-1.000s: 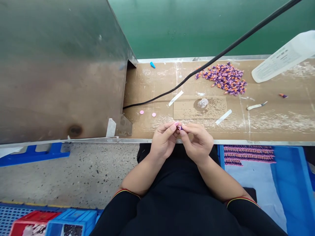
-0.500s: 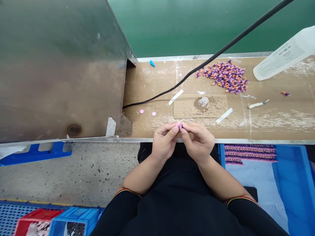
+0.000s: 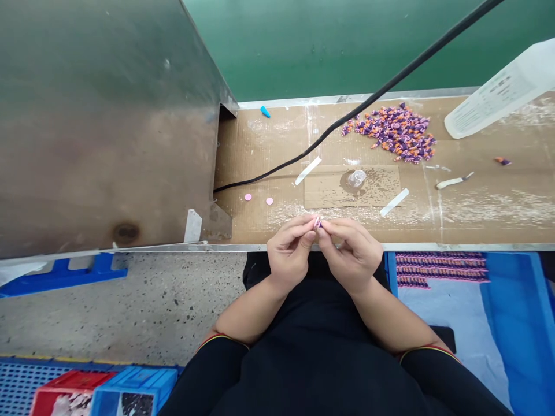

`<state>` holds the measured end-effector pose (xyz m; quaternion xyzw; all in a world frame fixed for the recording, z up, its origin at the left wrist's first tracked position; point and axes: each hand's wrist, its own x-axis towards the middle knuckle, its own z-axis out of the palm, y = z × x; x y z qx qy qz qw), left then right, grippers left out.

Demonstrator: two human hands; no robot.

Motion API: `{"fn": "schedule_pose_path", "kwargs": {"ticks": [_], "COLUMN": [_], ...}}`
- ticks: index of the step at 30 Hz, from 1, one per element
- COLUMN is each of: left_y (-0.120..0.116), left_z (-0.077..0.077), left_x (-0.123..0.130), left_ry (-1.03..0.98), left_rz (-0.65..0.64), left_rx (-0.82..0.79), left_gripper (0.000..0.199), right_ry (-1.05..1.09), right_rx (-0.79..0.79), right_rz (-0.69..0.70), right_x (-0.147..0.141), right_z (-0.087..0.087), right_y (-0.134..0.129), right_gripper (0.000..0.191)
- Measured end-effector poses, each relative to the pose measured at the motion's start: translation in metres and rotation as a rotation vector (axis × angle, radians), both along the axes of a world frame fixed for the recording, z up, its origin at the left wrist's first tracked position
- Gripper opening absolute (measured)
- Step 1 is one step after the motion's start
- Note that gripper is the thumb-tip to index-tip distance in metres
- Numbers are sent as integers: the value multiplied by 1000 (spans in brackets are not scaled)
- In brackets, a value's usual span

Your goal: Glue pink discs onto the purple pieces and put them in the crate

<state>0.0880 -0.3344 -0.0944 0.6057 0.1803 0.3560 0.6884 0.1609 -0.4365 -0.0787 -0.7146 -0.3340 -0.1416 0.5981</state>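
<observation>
My left hand [image 3: 289, 252] and my right hand [image 3: 352, 252] meet over the front edge of the cardboard-covered bench. Between their fingertips is a small pink and purple piece [image 3: 318, 223], pinched from both sides; its lower part is partly covered by the fingers. Two pink discs, one of them nearer [image 3: 269, 201], lie flat to the left of my hands. Beyond my fingers a small clear cup [image 3: 356, 178] stands on a wet cardboard strip [image 3: 325, 193]. A pile of purple and orange pieces [image 3: 401, 134] lies farther back.
A black cable [image 3: 338, 124] crosses above the bench from a metal housing [image 3: 108, 127]. At the right are a white bottle [image 3: 494, 98] and a brush [image 3: 453, 182]. A blue tray [image 3: 515, 312] with rows of pieces sits below the bench's right side.
The fingertips have shifted around the small piece, and its pink part now appears narrower, turned more edge-on. The whole view has moved slightly.
</observation>
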Motion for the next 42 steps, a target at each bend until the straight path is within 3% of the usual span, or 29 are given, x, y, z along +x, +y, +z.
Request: {"fn": "schedule_pose_path", "kwargs": {"ticks": [9,12,14,16,19,23,26,31,37,40,42], "left_y": [-6,-6,-4,0,8,16,19,19,21,22,23], "left_z": [-3,-6,-11,-18,-30,-36,-35,-33,-33,-31,-29], "left_x": [-1,1,5,10,15,20,22,25,28,30,31], "left_ry": [29,4,-6,-3,21,38,29,-21,45,67,78], "left_rz": [-2,-76,-137,-157,-148,-184,-198,-194,-133,-133,-128], "left_rx": [-156,-168,-185,-196,-213,-291,-321,-284,-239,-232,-226], "left_gripper": [21,24,35,46,43,40,38,29,32,31,30], "right_ry": [-8,59,111,125,53,-183,-332,-208,-20,71,134], "right_rx": [23,24,-20,-148,-444,-746,-834,-697,-654,-573,-510], "right_rz": [-21,13,16,-13,-37,133,211,75,85,-25,-229], "right_x": [-3,4,19,42,82,117,123,115,103,97,90], "right_z": [-3,-1,0,1,-2,-15,-22,-23,-25,-23,-25], "right_y": [4,-5,-20,-43,-84,-119,-126,-131,-128,-153,-188], "right_gripper": [12,11,13,12,13,22,26,43,12,14,17]}}
